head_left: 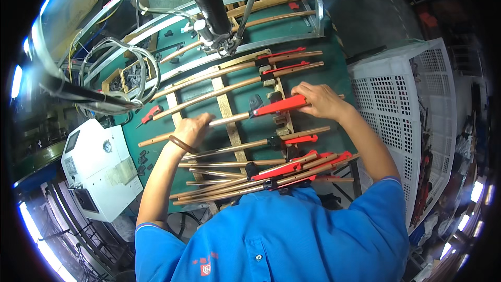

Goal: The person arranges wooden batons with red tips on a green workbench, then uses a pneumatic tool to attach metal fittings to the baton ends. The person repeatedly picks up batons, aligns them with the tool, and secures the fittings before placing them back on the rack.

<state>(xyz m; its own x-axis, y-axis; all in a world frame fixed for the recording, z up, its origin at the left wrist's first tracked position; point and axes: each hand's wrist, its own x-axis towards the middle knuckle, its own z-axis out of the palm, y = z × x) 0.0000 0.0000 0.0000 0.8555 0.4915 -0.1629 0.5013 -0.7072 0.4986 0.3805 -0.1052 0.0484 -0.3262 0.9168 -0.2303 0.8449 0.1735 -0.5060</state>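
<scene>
Across the middle of the green table I hold a copper-coloured metal tube (228,120) with a black clamp (255,103) and a long red lever (281,106) on it. My left hand (191,132), a brown bangle at its wrist, is closed round the tube's left part. At the other side my right hand (319,101) grips the tube by the lever's right end, the fingers partly covering both. Beyond it lie similar tubes (219,92) with red levers on a wooden rack (223,99). Nearer my body a pile of such tubes (229,190) lies crosswise, some overlapping.
A black overhead tool (206,0) hangs above the far side of the table. A red-handled screwdriver (151,114) and small black parts (144,164) lie at the left. Left of the table stands a white machine (99,169); at the right, a white plastic crate (389,99).
</scene>
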